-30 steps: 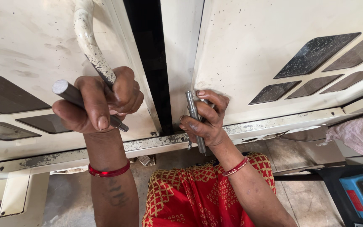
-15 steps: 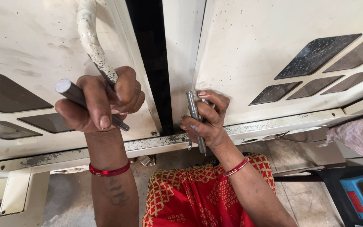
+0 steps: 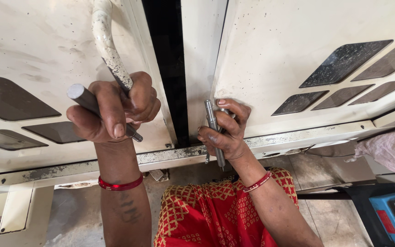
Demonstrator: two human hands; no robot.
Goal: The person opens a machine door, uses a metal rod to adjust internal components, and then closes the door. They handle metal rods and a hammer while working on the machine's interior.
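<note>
In the left hand [image 3: 110, 110] sits a grey metal rod [image 3: 84, 97], matt and smooth, its cut end dull. Just above that grip runs a curved pipe [image 3: 106, 41] coated in cream paint, chipped and speckled where dark metal shows through. The right hand [image 3: 225, 130], its skin smudged with dark grime, holds a slim steel tool [image 3: 213, 132] with a faint sheen. Behind both grips the cream panel [image 3: 275, 50] is painted sheet metal, matt and scuffed. Below the grips the frame rail [image 3: 174, 155] looks rough, its paint flaked. The red patterned cloth [image 3: 216, 215] is woven and matt.
</note>
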